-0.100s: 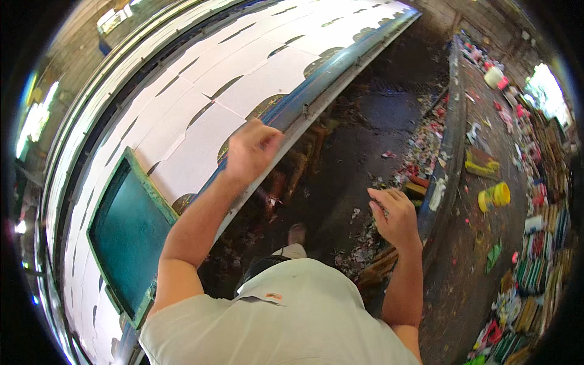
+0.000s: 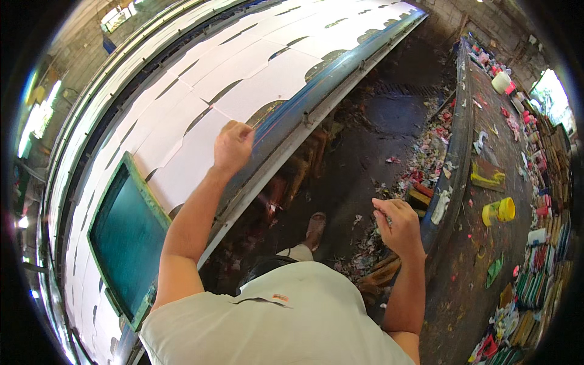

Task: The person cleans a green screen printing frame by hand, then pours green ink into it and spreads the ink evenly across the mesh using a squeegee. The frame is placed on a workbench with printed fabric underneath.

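Note:
My left hand [image 2: 233, 146] is raised by the near edge of a long printing table, its fingers curled together. Whatever may be pinched in them is hidden. Pale, flat cut pieces [image 2: 246, 97] cover the table in rows, with dark gaps between their curved edges. Beside my left upper arm, a screen-printing frame [image 2: 131, 237] with a green rim and teal mesh lies on the pieces. My right hand [image 2: 398, 228] hangs over the aisle in front of the dark side bench, fingers loosely bent and thumb apart. Nothing shows in it.
The table's blue and grey rail [image 2: 307, 118] borders the dark aisle floor [image 2: 340, 164], which has scraps along it. On the side bench [image 2: 453, 292] are a yellow tub [image 2: 499, 212] and a yellow-stained block [image 2: 488, 174]. Stacked frames [image 2: 541, 267] line the far right.
My left hand has shifted left along the table edge. My right hand has dropped slightly, and more of a sandalled foot shows on the floor.

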The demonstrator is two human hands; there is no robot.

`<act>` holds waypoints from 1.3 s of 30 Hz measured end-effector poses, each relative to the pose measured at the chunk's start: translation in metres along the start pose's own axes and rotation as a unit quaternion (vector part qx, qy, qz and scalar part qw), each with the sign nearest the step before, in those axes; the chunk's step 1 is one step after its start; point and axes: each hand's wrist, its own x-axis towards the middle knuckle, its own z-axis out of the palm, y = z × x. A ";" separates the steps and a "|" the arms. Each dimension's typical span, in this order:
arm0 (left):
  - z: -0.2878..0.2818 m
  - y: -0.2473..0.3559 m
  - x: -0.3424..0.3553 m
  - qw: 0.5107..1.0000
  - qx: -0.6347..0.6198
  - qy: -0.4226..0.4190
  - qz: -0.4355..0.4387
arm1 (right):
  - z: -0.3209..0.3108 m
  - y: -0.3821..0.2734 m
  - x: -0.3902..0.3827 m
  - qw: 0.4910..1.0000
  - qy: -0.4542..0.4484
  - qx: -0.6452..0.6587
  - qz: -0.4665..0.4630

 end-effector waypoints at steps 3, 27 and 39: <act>0.076 -0.050 0.060 0.997 0.066 -0.004 0.050 | -0.013 0.057 0.050 0.999 -0.033 -0.031 -0.012; 0.311 -0.004 0.364 0.991 -0.006 0.116 0.068 | -0.062 0.483 0.371 0.998 -0.037 -0.018 -0.048; 0.542 0.159 0.625 0.978 -0.091 0.116 0.146 | -0.158 0.733 0.560 0.994 -0.025 -0.042 -0.098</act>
